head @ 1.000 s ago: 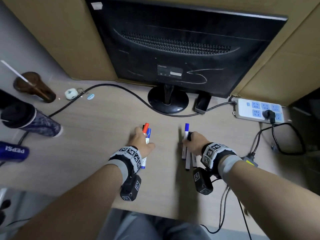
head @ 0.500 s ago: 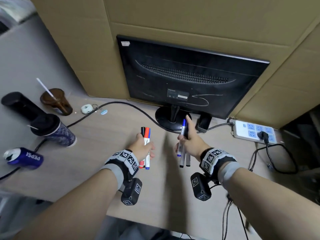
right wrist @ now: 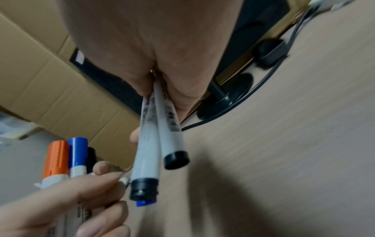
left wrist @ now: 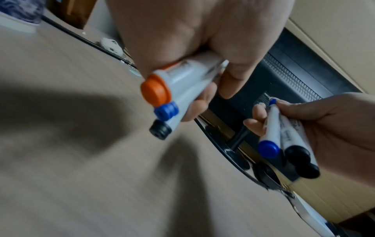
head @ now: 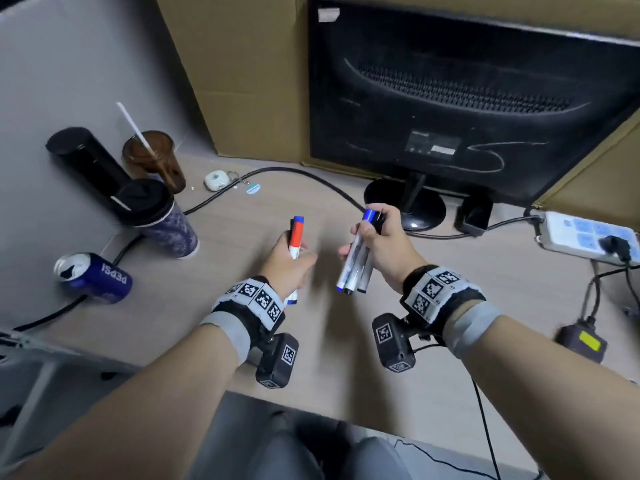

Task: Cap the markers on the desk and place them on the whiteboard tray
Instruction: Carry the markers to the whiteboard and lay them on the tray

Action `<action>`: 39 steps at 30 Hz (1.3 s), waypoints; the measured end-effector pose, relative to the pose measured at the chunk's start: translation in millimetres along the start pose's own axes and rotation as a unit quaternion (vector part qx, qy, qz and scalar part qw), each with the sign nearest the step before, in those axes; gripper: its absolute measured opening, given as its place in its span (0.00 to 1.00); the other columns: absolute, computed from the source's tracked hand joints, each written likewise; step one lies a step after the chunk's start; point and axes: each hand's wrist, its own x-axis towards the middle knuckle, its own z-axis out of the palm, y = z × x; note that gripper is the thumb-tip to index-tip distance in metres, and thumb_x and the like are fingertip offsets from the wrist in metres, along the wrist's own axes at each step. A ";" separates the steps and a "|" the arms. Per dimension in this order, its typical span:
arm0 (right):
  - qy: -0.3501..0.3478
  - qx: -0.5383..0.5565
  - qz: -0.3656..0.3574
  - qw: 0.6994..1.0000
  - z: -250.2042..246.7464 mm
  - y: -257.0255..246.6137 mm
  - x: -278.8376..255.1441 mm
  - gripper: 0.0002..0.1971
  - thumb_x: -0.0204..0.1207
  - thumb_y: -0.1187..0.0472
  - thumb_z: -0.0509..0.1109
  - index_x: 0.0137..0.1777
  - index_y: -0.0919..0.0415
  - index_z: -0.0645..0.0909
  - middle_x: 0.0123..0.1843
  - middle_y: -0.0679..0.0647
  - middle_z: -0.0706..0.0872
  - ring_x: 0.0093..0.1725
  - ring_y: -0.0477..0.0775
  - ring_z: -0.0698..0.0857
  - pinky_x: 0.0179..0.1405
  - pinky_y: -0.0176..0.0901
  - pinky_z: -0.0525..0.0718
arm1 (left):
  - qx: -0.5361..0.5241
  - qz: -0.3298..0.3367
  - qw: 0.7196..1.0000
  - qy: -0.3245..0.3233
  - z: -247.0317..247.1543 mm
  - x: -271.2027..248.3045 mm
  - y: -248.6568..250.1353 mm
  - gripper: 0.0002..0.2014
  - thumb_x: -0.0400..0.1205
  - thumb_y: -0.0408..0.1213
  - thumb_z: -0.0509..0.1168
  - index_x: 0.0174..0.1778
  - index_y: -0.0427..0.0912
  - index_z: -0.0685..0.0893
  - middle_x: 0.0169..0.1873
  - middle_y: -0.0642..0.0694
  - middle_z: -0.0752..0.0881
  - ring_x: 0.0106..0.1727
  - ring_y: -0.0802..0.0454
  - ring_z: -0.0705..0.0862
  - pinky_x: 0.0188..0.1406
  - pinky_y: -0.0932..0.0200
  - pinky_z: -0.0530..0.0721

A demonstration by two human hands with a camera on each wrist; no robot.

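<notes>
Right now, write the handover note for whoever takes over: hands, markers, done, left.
Left hand: grips three markers with orange, blue and black ends, held above the desk.
Right hand: grips another three markers, one blue and two black.
Done: the caps that show are on; all six markers are off the desk.
Left: carry both bundles to the whiteboard tray, which is not in view, and set them down there.
</notes>
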 end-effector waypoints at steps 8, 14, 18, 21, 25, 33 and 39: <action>-0.133 -0.027 -0.072 0.988 85.8 39.9 24.7 0.08 0.93 0.66 0.56 0.68 0.64 0.66 0.54 0.59 0.83 0.39 0.65 0.92 0.40 0.59 0.95 | -0.094 0.107 0.987 0.075 -66.2 -10.6 -52.1 0.05 0.89 0.36 0.63 0.53 0.45 0.85 0.30 0.45 0.80 0.20 0.50 0.72 0.23 0.58 0.73; -0.249 -0.028 -0.135 0.959 161.2 47.8 -5.3 0.02 0.94 0.65 0.56 0.61 0.58 0.68 0.54 0.59 0.87 0.51 0.70 0.94 0.56 0.65 0.92 | -0.125 0.171 0.960 0.182 -133.4 -55.2 -98.8 0.02 0.80 0.36 0.74 0.46 0.45 0.87 0.26 0.45 0.78 0.20 0.51 0.68 0.24 0.59 0.71; -0.289 -0.025 -0.174 0.941 207.5 62.8 -43.6 0.11 0.94 0.65 0.56 0.73 0.63 0.64 0.49 0.58 0.85 0.37 0.63 0.91 0.49 0.67 0.94 | -0.148 0.197 0.943 0.223 -181.2 -107.4 -135.3 0.02 0.83 0.36 0.71 0.45 0.43 0.87 0.33 0.41 0.85 0.21 0.52 0.68 0.24 0.58 0.69; -0.330 -0.025 -0.190 0.924 247.1 74.7 -79.1 0.12 0.93 0.62 0.58 0.72 0.64 0.67 0.50 0.60 0.85 0.35 0.61 0.87 0.48 0.68 0.93 | -0.123 0.210 0.936 0.253 -219.8 -161.8 -157.8 0.08 0.88 0.38 0.66 0.53 0.39 0.90 0.32 0.43 0.87 0.21 0.50 0.72 0.24 0.57 0.74; -0.370 -0.062 -0.233 0.897 304.3 80.7 -134.7 0.07 0.93 0.60 0.58 0.60 0.62 0.74 0.47 0.57 0.85 0.32 0.54 0.83 0.35 0.52 0.89 | -0.112 0.209 0.920 0.312 -268.2 -235.8 -168.5 0.13 0.90 0.42 0.64 0.58 0.38 0.90 0.33 0.39 0.88 0.26 0.49 0.85 0.30 0.57 0.86; -0.480 -0.080 -0.278 0.828 419.0 65.0 -250.5 0.12 0.93 0.55 0.57 0.62 0.65 0.71 0.43 0.58 0.86 0.30 0.50 0.88 0.35 0.44 0.92 | -0.062 0.256 0.850 0.456 -354.6 -385.2 -187.2 0.12 0.89 0.43 0.64 0.51 0.41 0.89 0.27 0.46 0.83 0.20 0.51 0.73 0.24 0.58 0.75; -0.543 -0.117 -0.301 0.775 491.3 76.8 -335.7 0.13 0.93 0.50 0.56 0.56 0.61 0.69 0.45 0.68 0.92 0.38 0.57 0.96 0.45 0.55 0.94 | -0.012 0.228 0.766 0.601 -389.5 -494.3 -225.5 0.10 0.86 0.43 0.64 0.47 0.44 0.89 0.25 0.48 0.80 0.21 0.51 0.72 0.27 0.55 0.72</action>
